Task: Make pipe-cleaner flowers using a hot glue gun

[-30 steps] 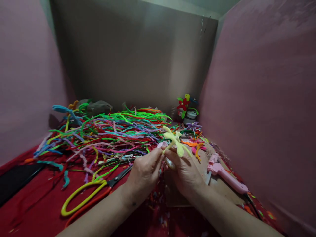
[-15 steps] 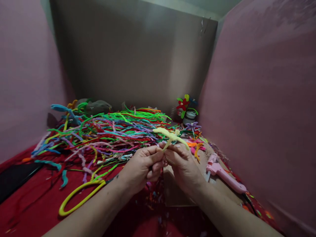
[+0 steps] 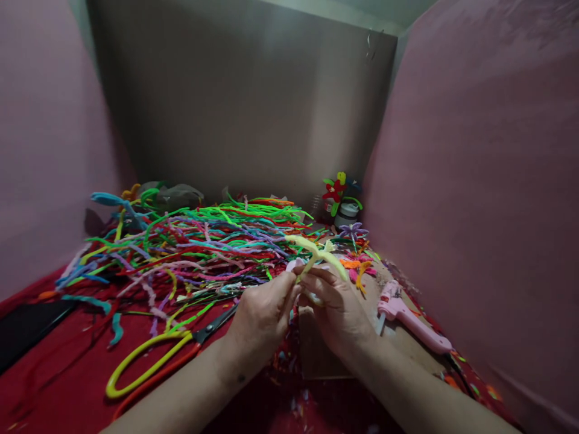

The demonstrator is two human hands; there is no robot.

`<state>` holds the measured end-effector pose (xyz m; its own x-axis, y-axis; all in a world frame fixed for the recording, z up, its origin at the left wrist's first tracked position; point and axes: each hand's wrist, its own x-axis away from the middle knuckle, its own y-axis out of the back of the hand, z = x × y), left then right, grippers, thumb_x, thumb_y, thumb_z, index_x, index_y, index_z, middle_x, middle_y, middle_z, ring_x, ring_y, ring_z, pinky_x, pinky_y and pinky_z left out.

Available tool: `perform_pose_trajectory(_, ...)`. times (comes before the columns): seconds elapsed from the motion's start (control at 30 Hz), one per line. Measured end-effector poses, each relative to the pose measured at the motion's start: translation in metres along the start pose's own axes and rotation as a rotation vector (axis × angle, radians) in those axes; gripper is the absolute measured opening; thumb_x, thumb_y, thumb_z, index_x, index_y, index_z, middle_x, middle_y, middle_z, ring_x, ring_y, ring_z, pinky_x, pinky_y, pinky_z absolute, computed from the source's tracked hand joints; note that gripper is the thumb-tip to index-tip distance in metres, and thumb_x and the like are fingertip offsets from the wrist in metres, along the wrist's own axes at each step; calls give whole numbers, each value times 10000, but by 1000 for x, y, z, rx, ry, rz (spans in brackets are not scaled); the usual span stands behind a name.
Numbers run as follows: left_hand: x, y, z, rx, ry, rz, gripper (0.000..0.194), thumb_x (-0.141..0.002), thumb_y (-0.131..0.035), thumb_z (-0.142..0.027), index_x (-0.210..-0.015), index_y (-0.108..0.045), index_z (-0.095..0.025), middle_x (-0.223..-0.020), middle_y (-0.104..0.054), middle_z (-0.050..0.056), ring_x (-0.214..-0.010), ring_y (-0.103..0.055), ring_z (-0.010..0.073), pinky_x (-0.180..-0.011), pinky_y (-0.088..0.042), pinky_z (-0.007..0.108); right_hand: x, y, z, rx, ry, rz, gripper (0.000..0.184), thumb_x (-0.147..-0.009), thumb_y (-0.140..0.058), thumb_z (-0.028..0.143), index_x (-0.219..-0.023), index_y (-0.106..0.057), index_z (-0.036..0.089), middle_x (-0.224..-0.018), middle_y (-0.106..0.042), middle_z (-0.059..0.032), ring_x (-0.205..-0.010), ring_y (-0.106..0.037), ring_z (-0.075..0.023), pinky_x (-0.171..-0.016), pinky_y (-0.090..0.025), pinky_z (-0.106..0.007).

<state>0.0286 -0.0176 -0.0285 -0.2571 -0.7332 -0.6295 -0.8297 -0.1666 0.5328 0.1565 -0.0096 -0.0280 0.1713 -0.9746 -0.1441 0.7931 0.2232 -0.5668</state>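
Both hands meet near the middle of the view around a pale yellow pipe-cleaner piece (image 3: 333, 259). Two fuzzy arms of it spread left and right above the fingers, with a small tuft standing up between them. My left hand (image 3: 262, 310) is closed at the lower stem, its fingertips pressed together. My right hand (image 3: 339, 313) curls its fingers round the piece from the other side, touching the left fingertips. The lowest part of the stem is hidden by the fingers. Scissors (image 3: 154, 352) with yellow and red handles lie just left of my left forearm.
A wide heap of coloured pipe cleaners (image 3: 203, 241) covers the cloth behind. On the right, a pink glue gun (image 3: 409, 316) rests on cardboard (image 3: 321, 358). Finished flowers (image 3: 335, 190) stand beside a lidded jar (image 3: 347, 216) at the back. A dark flat object (image 3: 31, 331) lies far left.
My left hand has rolled over, its back now turned more upward, and shifted slightly, uncovering the scissors' pivot and red handle. The yellow piece has turned a little, its tuft showing more clearly.
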Motion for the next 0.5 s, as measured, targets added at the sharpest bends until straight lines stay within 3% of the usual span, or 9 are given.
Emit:
perform_pose_trajectory(0.07,-1,0,1,10,12,-1,147,-849,-437,-183,-747,-542,-179,-597,-461,-35,-523,-419,82,-535,-324,208,0,1,-1,6,-7,0,112,-680,-689,199,-790,-712,192,-684,-590,11,-640,-463,-106,-587,-362,-224)
perform_pose_trajectory(0.13,-4,-1,0,79,128,9,182,-851,-445,-215,-699,-538,-177,-571,-434,-40,-513,-388,79,-511,-311,201,0,3,-2,23,1,18,131,-694,-690,216,-820,-712,194,-702,-596,7,-648,-463,-106,-572,-353,-219)
perform_pose_trajectory(0.33,-13,3,-9,677,566,89,257,-801,-524,-330,-608,-456,-175,-467,-352,-76,-390,-272,44,-378,-207,176,-2,4,-1,51,29,111,118,-740,-667,259,-821,-706,183,-754,-647,-19,-663,-507,-116,-616,-393,-245)
perform_pose_trajectory(0.5,-15,11,-10,1012,685,249,218,-797,-551,-344,-672,-477,-181,-436,-353,-95,-335,-202,28,-339,-179,162,0,1,2,39,36,31,86,-681,-705,218,-761,-706,188,-717,-653,-3,-656,-537,-119,-609,-413,-246)
